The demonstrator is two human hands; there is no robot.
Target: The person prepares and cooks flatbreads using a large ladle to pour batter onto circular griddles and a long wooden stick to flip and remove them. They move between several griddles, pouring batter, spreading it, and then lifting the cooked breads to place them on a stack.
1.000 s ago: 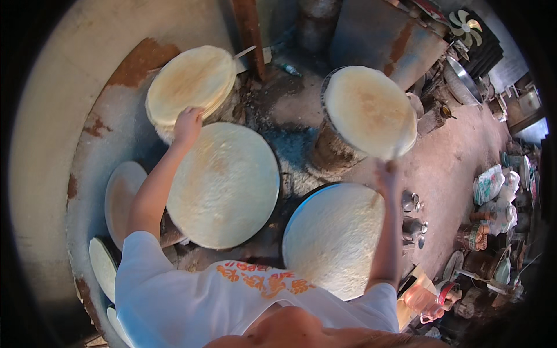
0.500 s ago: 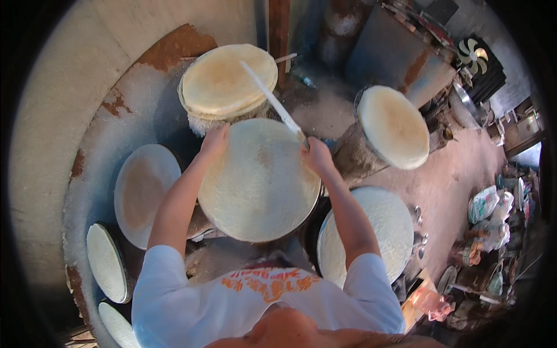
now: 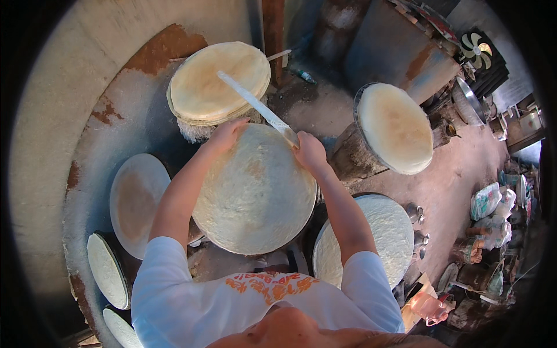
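A large, thin round pancake [image 3: 255, 191] lies on a round griddle in front of me, its surface pale and slightly bumpy. My left hand [image 3: 226, 136] is at its far left edge, fingers closed on the rim. At the far right edge, my right hand [image 3: 310, 152] grips a long, flat, pale stick [image 3: 249, 98]. The stick slants far left, and its tip reaches over a stack of finished round pancakes [image 3: 217, 81]. Part of the right hand's grip is hidden.
A browned pancake [image 3: 395, 127] rests on a round stand at right. Another griddle with pale batter [image 3: 377, 238] is beside my right arm. Several griddles [image 3: 139, 203] line the curved wall at left. Plastic bags [image 3: 485, 202], a pink jug [image 3: 428, 307] and a fan [image 3: 476, 51] are farther right.
The pancake in front of me has shifted slightly left and nearer. My right hand and the stick have moved left, and my left hand's fingers reach farther along the far edge.
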